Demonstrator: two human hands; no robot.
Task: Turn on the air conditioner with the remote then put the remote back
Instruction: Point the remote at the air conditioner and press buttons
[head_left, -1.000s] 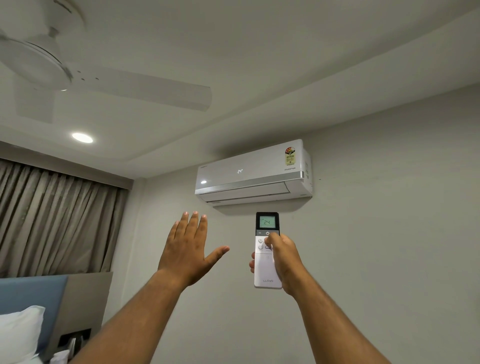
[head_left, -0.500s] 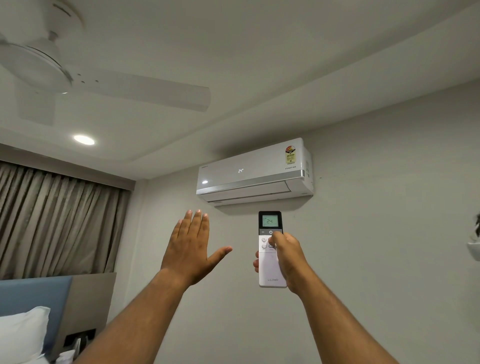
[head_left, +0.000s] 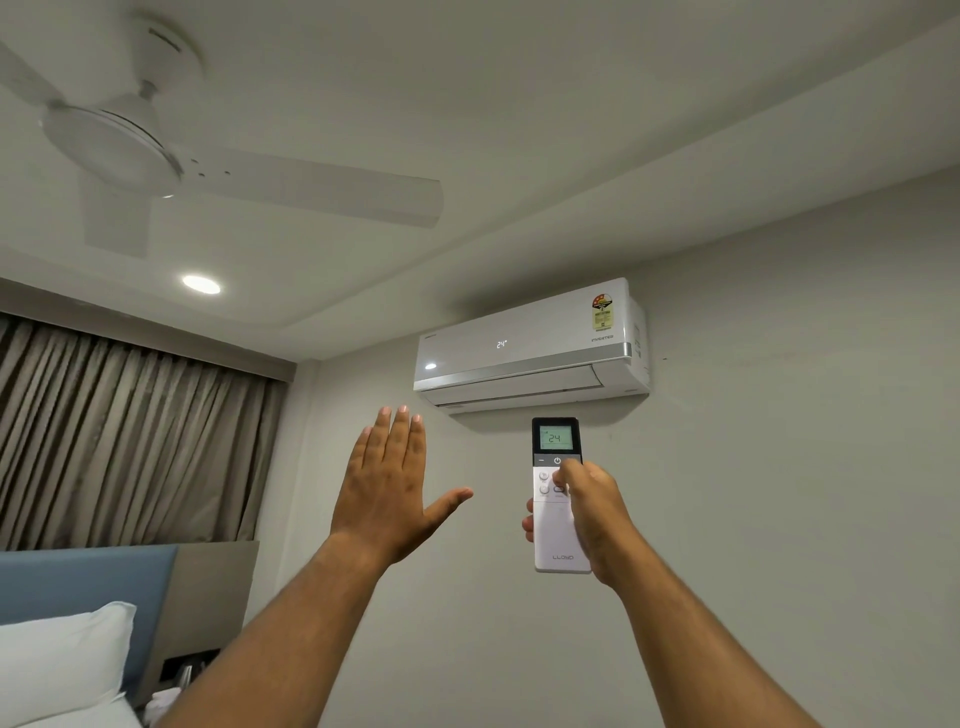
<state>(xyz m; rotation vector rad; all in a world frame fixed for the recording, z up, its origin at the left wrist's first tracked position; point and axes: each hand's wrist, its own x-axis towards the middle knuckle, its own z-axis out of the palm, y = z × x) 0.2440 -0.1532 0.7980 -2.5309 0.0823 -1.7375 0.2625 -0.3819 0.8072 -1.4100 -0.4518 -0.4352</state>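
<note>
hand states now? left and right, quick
Left hand: open, flat, fingers together, thumb out, holding nothing.
Right hand: closed around the Lloyd AC remote, thumb near the power button.

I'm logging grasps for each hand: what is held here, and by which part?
The right hand holds the remote around its lower body, thumb on the buttons. The left hand is open, holding nothing.
</note>
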